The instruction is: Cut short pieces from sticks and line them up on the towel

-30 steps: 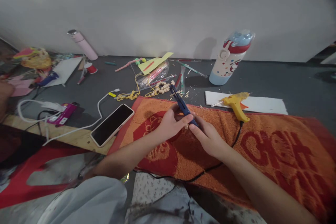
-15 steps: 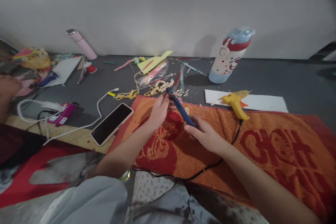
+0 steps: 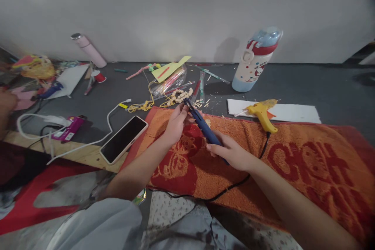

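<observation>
My right hand point(image 3: 231, 150) is wrapped round a blue-handled tool point(image 3: 206, 129) that looks like pliers, pointing away from me over the orange and red towel point(image 3: 243, 179). The tool's dark tip reaches the fingers of my left hand point(image 3: 176, 123). Those fingers are pinched together; whatever they hold is too small or hidden to make out. Just beyond the tip lies a cream-coloured beaded strand point(image 3: 181, 96). Small cream pieces point(image 3: 199, 104) are scattered beside it on the dark table, and a few lie at the towel's edge.
A yellow glue gun point(image 3: 263, 114) rests on a white strip point(image 3: 299, 113), its cord crossing the towel. Behind stands a blue-and-white bottle point(image 3: 252, 66). To the left are a phone point(image 3: 123, 139), a white cable point(image 3: 109, 119), a purple power strip point(image 3: 68, 128) and another person's hand point(image 3: 7, 103).
The blue tool has turned slightly in my right hand, and its handle end now shows below my fingers. My left hand stays at its tip. The view has shifted a little.
</observation>
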Tool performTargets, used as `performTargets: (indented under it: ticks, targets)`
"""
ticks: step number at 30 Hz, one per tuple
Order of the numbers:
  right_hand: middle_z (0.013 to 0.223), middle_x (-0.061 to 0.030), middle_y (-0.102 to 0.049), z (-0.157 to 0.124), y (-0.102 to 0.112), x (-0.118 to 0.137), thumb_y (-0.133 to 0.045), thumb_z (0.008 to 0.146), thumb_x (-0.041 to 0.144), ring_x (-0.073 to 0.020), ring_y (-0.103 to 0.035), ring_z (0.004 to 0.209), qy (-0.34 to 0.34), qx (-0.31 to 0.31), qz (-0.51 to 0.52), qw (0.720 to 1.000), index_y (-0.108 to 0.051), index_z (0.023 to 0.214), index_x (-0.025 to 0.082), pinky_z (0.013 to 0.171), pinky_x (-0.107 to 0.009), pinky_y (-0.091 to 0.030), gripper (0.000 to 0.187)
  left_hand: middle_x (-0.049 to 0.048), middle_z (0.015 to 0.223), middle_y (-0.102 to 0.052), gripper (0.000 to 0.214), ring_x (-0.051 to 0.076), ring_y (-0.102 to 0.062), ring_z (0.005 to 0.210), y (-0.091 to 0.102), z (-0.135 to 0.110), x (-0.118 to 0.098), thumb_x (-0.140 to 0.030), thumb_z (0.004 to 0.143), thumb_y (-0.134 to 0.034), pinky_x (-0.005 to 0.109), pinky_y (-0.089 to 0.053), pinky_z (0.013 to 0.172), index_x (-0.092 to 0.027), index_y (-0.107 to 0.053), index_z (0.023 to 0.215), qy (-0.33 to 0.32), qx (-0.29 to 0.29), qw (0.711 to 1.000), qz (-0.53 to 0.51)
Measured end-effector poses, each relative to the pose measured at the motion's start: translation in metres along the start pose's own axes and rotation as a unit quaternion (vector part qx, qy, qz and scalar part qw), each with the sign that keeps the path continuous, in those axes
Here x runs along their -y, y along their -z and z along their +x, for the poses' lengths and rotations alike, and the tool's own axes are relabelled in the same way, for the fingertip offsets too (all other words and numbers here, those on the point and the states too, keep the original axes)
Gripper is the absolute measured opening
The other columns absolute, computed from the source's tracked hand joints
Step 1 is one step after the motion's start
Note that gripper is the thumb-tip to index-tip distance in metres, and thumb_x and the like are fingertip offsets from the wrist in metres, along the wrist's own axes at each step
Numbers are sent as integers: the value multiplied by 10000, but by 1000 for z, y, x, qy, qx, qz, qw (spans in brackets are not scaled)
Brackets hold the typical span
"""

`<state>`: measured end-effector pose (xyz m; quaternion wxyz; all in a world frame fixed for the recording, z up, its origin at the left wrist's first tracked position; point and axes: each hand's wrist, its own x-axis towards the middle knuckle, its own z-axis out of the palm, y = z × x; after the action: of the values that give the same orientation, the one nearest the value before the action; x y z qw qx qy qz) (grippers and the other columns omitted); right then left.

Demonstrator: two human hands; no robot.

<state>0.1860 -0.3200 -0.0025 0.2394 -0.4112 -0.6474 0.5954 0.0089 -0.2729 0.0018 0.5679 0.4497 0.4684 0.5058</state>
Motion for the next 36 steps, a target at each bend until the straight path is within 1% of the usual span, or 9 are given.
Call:
performTargets:
  ticks: [4, 6, 9, 16, 20, 23, 26, 32, 36]
  targets:
    - [641, 29, -482, -1, 0, 0, -501, 796, 403, -119, -460, 590, -11, 33, 66, 997, -456, 866, 184, 577, -251, -374, 234, 61, 972, -645, 423, 195, -637, 847, 3, 3, 3, -591, 748, -544, 309, -514, 666, -207, -522, 926, -13, 4, 1000, -15]
    - [664, 26, -475, -2, -1, 1, -513, 786, 411, -121, -451, 607, -14, 20, 62, 998, -463, 879, 181, 586, -254, -371, 253, 63, 955, -633, 431, 197, -627, 830, 5, 5, 3, -599, 744, -544, 311, -508, 658, -200, -530, 905, -28, -6, 1000, 11]
    - [728, 13, -469, -1, -2, 1, -526, 771, 411, -127, -438, 653, -3, -26, 32, 999, -481, 910, 177, 614, -259, -369, 276, 64, 887, -615, 398, 192, -601, 807, 9, 4, 1, -583, 786, -495, 305, -483, 659, -196, -541, 869, -88, -32, 988, 120]
    - [798, -6, -501, -1, -1, -5, -516, 813, 420, -145, -452, 708, 24, -57, -56, 997, -497, 978, 179, 651, -273, -387, 292, 54, 846, -607, 221, 176, -567, 794, 21, 1, -2, -371, 880, -429, 311, -423, 768, -197, -556, 932, -217, -72, 897, 377]
    - [810, -12, -509, 0, -1, -7, -514, 815, 418, -148, -462, 718, 17, -62, -65, 996, -492, 978, 176, 665, -279, -393, 292, 51, 844, -612, 161, 171, -557, 811, 25, 3, -5, -271, 869, -432, 294, -406, 778, -206, -579, 860, -282, -54, 850, 442]
    - [789, -9, -506, 0, -1, -5, -505, 814, 431, -146, -459, 697, 25, -60, -78, 995, -493, 973, 175, 647, -275, -395, 301, 37, 762, -601, 152, 153, -552, 738, 26, 5, -9, -236, 856, -433, 279, -418, 721, -195, -565, 793, -324, -45, 830, 452]
    - [807, -22, -534, 0, -1, -3, -507, 811, 431, -156, -478, 699, 30, -64, -112, 991, -488, 1038, 166, 655, -289, -401, 350, 9, 649, -567, 149, 127, -542, 611, 25, 6, -11, -209, 848, -430, 265, -422, 633, -180, -529, 740, -328, -23, 850, 412]
    - [940, -96, -595, -1, -1, 3, -489, 800, 420, -217, -540, 822, 29, -65, -154, 986, -462, 1136, 132, 763, -361, -425, 444, -32, 575, -481, 172, 87, -512, 462, 21, 6, -4, -277, 865, -439, 223, -398, 479, -185, -460, 721, -258, 5, 931, 256]
    - [1010, -126, -597, -1, -2, 4, -482, 799, 425, -238, -549, 877, 25, -63, -156, 986, -448, 1170, 113, 808, -392, -421, 486, -36, 564, -494, 157, 88, -523, 469, 20, 7, -4, -283, 870, -432, 214, -399, 483, -186, -460, 751, -240, 2, 930, 279]
